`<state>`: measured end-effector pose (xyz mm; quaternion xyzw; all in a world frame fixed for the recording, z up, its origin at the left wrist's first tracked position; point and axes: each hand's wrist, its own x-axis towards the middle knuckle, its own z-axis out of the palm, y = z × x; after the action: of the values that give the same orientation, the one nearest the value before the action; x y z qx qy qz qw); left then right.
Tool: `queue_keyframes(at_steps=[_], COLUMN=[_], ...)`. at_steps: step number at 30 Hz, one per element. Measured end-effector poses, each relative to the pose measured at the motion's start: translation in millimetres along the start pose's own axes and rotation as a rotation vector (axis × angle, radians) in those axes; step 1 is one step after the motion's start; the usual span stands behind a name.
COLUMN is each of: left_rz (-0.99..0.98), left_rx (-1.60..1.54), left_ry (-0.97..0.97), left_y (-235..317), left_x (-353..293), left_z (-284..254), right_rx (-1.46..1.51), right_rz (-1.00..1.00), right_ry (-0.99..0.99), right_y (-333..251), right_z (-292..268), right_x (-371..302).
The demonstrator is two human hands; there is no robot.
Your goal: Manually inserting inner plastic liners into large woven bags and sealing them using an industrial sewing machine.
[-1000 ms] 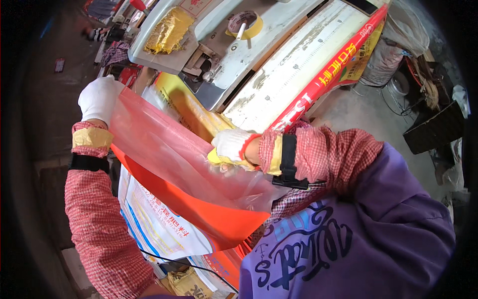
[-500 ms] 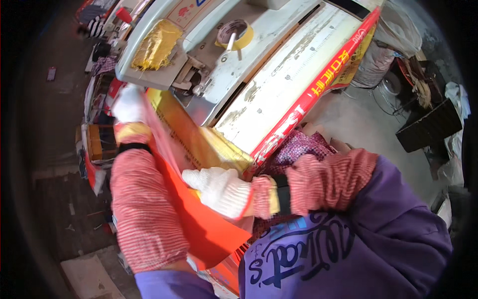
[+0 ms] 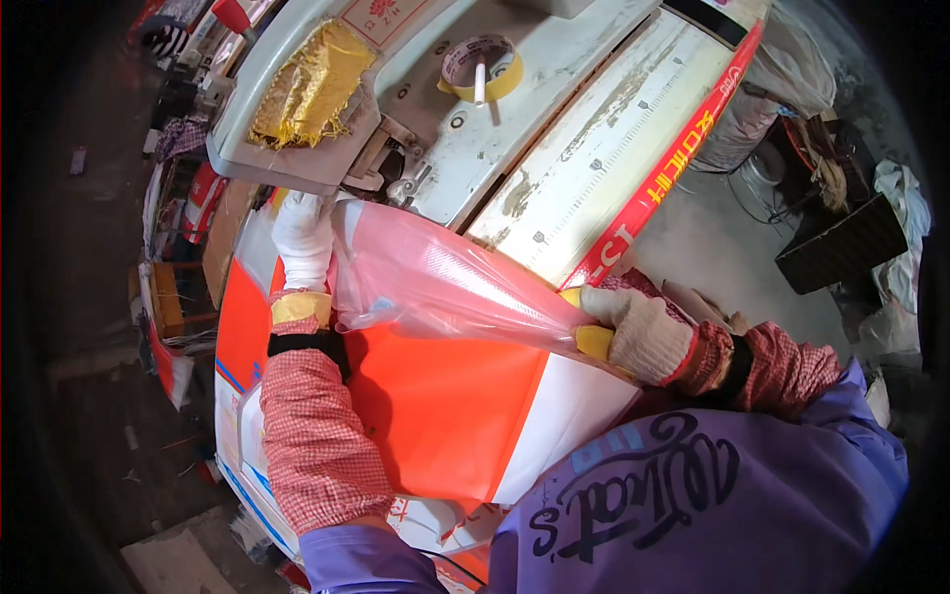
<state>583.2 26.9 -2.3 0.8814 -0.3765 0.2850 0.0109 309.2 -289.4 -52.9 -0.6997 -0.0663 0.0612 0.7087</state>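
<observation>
My left hand (image 3: 303,240), in a white knit glove, is closed on the left end of a clear, pinkish plastic film (image 3: 435,262), just below the head of a light grey sewing machine (image 3: 287,170). At the other end of the film, my right hand (image 3: 643,335) pinches its edge between yellow-covered fingertips. The film is stretched between both hands along the machine bed's near edge. Below it spreads an orange and white bag (image 3: 445,406), which hangs toward my body. The tips of my left fingers are partly hidden.
A yellow tape roll (image 3: 510,87) with a white stick in it lies on the machine bed. Frayed yellow woven cloth (image 3: 312,89) covers part of the machine head. A scale-marked white board (image 3: 594,148) has a red printed strip (image 3: 648,198) along its edge. A dark crate (image 3: 841,243) stands right.
My right hand has moved right and slightly up, drawing the film out wide. My left hand has shifted slightly right. The orange and white bag now lies spread, and the yellow printed sheet is mostly out of sight.
</observation>
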Motion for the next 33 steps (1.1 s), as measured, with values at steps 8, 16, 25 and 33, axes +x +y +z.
queue_keyframes(at_steps=[8, 16, 25, 33], left_rz=[-0.011, -0.078, -0.073, -0.126], left_rx=[0.073, 0.049, 0.446, 0.372], left_ry=[-0.379, -0.678, -0.466, -0.645], left_y=[10, 53, -44, 5], left_x=[19, 17, 66, 87], left_z=[-17, -62, -32, -114], right_rx=[-0.719, -1.006, -1.05, -1.231], right_rz=[0.151, 0.462, -0.237, -0.351], right_ry=[-0.093, -0.358, -0.156, -0.41], right_y=[-55, -91, -69, -63], right_z=[-2, -14, 36, 68], right_x=[6, -4, 93, 209])
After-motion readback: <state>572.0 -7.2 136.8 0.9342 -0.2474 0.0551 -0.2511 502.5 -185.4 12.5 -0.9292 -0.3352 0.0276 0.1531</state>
